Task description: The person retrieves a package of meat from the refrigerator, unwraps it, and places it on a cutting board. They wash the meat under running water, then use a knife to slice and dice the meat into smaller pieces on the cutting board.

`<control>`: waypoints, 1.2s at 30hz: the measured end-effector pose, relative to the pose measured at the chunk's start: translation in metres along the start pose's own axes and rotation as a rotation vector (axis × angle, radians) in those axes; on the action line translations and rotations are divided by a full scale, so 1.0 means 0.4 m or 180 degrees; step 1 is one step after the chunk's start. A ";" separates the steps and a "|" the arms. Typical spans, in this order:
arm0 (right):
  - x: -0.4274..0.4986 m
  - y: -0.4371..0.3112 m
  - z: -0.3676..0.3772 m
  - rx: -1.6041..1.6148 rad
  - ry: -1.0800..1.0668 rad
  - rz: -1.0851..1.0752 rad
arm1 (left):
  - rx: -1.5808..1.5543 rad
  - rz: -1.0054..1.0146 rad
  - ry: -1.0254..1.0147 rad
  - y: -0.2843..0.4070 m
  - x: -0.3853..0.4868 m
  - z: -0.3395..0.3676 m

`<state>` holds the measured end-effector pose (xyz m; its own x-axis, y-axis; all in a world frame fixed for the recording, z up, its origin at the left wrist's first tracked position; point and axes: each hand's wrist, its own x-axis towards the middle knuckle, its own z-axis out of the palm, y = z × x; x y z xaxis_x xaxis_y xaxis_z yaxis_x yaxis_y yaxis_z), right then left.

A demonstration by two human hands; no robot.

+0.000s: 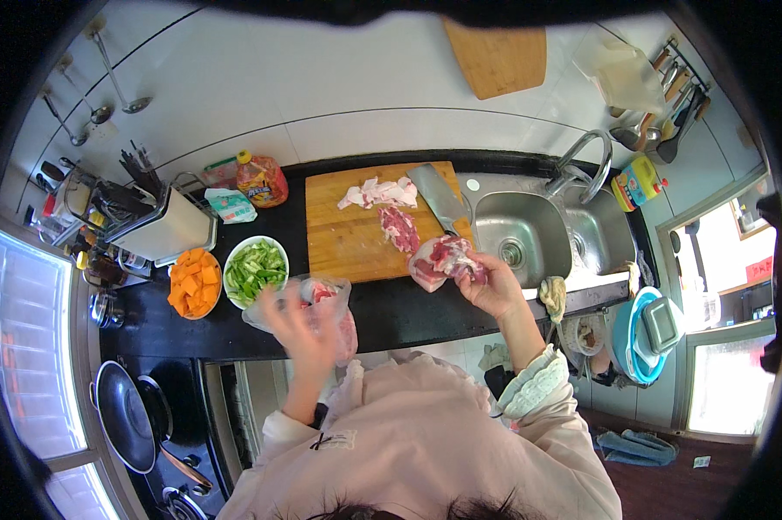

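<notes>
My right hand [492, 286] grips a piece of raw meat [448, 260] at the near right corner of the wooden cutting board [345, 240]. Blurred, with fingers spread, my left hand [300, 331] is over a clear plastic bag [342, 309] with raw meat inside. Whether it touches the bag is not plain. On the board lie pale, fatty meat slices [378, 194], a red chunk of meat [399, 229] and a cleaver [438, 195], its handle pointing toward the held piece. Left of the bag are a white bowl of cut green peppers [256, 268] and a bowl of orange chunks [194, 283].
A double steel sink [524, 227] with a faucet [592, 166] adjoins the board on the right. A wok [127, 416] rests on the stove at lower left. Behind the green bowl stand a bottle [261, 181] and a packet [231, 205]. A cloth [552, 299] hangs over the sink's front edge.
</notes>
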<state>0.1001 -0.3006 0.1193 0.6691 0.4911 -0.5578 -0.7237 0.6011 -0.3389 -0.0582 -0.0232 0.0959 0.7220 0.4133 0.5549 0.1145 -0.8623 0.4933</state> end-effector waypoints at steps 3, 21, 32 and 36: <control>-0.002 0.000 0.012 -0.0611 -0.0504 0.0245 | -0.1371 0.0635 -0.1091 0.116 0.063 0.041; 0.004 -0.036 0.012 -0.1880 -0.0373 -0.0164 | -0.4427 -0.1818 -0.3557 0.251 0.094 0.216; 0.063 0.012 0.025 -0.4366 -0.1758 -0.1105 | -0.4006 -0.2606 -0.2986 0.193 0.097 0.242; 0.088 0.034 0.037 -0.4680 -0.1487 -0.1511 | -0.3984 -0.2340 -0.3042 0.172 0.107 0.226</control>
<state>0.1163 -0.2658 0.1061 0.6598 0.7511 -0.0214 0.2101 -0.2118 -0.9545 0.0424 -0.0915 0.0930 0.9342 -0.1201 -0.3359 0.3566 0.3310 0.8737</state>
